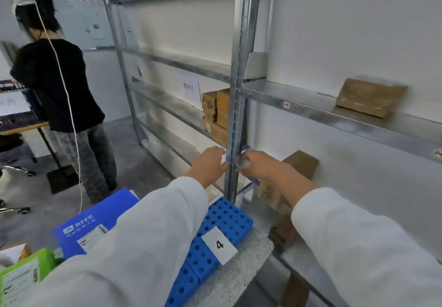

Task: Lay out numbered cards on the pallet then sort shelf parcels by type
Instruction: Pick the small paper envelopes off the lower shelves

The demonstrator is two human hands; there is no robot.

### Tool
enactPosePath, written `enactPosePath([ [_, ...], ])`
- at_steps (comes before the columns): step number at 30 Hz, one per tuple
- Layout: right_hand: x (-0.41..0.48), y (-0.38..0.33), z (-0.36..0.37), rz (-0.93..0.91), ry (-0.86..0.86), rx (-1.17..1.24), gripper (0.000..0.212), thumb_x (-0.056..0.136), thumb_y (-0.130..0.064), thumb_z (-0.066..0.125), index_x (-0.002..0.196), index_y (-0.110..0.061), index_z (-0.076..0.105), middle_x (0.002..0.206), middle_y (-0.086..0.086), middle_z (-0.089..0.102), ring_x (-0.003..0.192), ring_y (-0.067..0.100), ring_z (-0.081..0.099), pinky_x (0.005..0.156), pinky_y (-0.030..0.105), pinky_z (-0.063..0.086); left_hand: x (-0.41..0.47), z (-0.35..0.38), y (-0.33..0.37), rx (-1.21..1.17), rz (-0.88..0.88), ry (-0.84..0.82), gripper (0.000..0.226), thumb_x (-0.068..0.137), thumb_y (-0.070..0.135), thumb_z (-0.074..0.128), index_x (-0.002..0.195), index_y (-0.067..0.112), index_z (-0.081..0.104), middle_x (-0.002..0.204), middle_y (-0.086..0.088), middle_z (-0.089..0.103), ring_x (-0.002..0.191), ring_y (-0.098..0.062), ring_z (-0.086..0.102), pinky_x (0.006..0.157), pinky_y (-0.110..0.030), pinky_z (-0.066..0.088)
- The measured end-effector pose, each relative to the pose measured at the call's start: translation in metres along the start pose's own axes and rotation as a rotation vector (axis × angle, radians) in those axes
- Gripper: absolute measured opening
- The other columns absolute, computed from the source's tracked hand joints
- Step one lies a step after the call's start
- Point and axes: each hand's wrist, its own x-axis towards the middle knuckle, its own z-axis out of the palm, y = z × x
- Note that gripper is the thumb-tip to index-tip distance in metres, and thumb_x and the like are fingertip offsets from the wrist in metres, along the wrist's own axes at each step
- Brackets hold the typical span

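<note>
Cards are judged at least partly laid: a card numbered 4 [219, 245] lies on the blue perforated pallet [223, 215], below the shelf upright [235, 115]. Sorting is judged unfinished, since brown parcels [216, 113] remain left of the upright. Both arms are stretched toward it: the left hand [210, 164] is held open beside it, while the right hand [258, 165] pinches something pale, not identifiable.

white wall [346, 31], grey floor [134, 153]
</note>
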Motion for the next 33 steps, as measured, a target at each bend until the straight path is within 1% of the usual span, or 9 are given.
enactPosePath([
  [2,-0.037,0.01,-0.013,0.013,0.063,-0.001,0.05,0.09,-0.038,0.059,0.131,-0.012,0.05,0.127,0.006,0.055,0.114,0.025,0.054,0.095,0.037,0.046,-0.008,-0.003,0.037,0.004,0.071,0.0,0.038,0.097,0.028,0.051,0.13,0.009,0.053,0.13,-0.009,0.055,0.12,-0.026,0.052,0.098,-0.033,0.041],
  [4,-0.073,0.019,-0.021,0.042,0.105,0.006,0.056,0.089,-0.039,0.059,0.137,-0.014,0.046,0.135,0.004,0.051,0.121,0.024,0.051,0.102,0.039,0.042,-0.021,0.0,0.068,0.0,0.133,-0.006,0.039,0.097,0.027,0.051,0.13,0.008,0.054,0.127,-0.01,0.056,0.119,-0.027,0.053,0.098,-0.035,0.042],
  [6,-0.107,0.036,-0.022,0.092,0.134,0.011,0.053,0.088,-0.042,0.059,0.134,-0.019,0.049,0.133,0.003,0.053,0.117,0.023,0.054,0.099,0.039,0.045,-0.039,0.008,0.095,-0.012,0.182,-0.029,0.041,0.094,0.029,0.056,0.13,0.01,0.054,0.126,-0.008,0.056,0.117,-0.025,0.053,0.1,-0.038,0.044],
  [10,-0.193,0.063,-0.015,0.108,0.114,0.091,0.028,0.088,-0.033,0.063,0.114,-0.022,0.062,0.111,0.001,0.063,0.099,0.019,0.06,0.084,0.032,0.048,-0.089,0.023,0.137,-0.007,0.26,-0.075,0.028,0.093,0.02,0.054,0.115,0.003,0.062,0.115,-0.012,0.061,0.102,-0.027,0.06,0.088,-0.038,0.049],
  [15,-0.298,0.103,0.014,0.302,0.162,0.107,0.057,0.088,-0.036,0.063,0.137,-0.011,0.047,0.139,0.009,0.051,0.124,0.026,0.05,0.103,0.036,0.041,-0.149,0.044,0.182,0.073,0.345,-0.158,0.034,0.094,0.022,0.052,0.121,0.002,0.059,0.118,-0.013,0.061,0.11,-0.029,0.056,0.096,-0.041,0.043],
  [18,-0.354,0.123,0.032,0.385,0.152,0.129,0.058,0.088,-0.04,0.062,0.137,-0.012,0.046,0.138,0.008,0.051,0.123,0.026,0.05,0.102,0.037,0.041,-0.183,0.065,0.212,0.004,0.385,-0.185,0.04,0.094,0.025,0.053,0.13,0.009,0.053,0.128,-0.008,0.056,0.119,-0.025,0.05,0.103,-0.036,0.039],
  [22,-0.42,0.147,0.052,0.494,0.105,0.136,0.059,0.089,-0.032,0.063,0.141,-0.015,0.041,0.143,0.005,0.045,0.126,0.024,0.047,0.102,0.034,0.04,-0.227,0.097,0.252,-0.02,0.448,-0.285,0.042,0.095,0.028,0.05,0.134,0.012,0.05,0.135,-0.007,0.053,0.123,-0.024,0.049,0.104,-0.035,0.038],
  [28,-0.462,0.176,0.066,0.604,0.079,0.229,0.065,0.09,-0.032,0.064,0.145,-0.01,0.037,0.148,0.007,0.04,0.132,0.024,0.043,0.107,0.032,0.037,-0.251,0.136,0.277,-0.079,0.493,-0.369,0.042,0.096,0.026,0.054,0.135,0.015,0.048,0.137,-0.005,0.051,0.122,-0.022,0.052,0.107,-0.033,0.039],
  [33,-0.443,0.187,0.091,0.665,0.053,0.265,0.059,0.09,-0.033,0.063,0.141,-0.011,0.041,0.144,0.007,0.045,0.128,0.024,0.045,0.103,0.032,0.038,-0.231,0.17,0.276,-0.068,0.532,-0.429,0.042,0.097,0.028,0.052,0.137,0.017,0.046,0.139,-0.003,0.048,0.125,-0.02,0.049,0.107,-0.031,0.039],
])
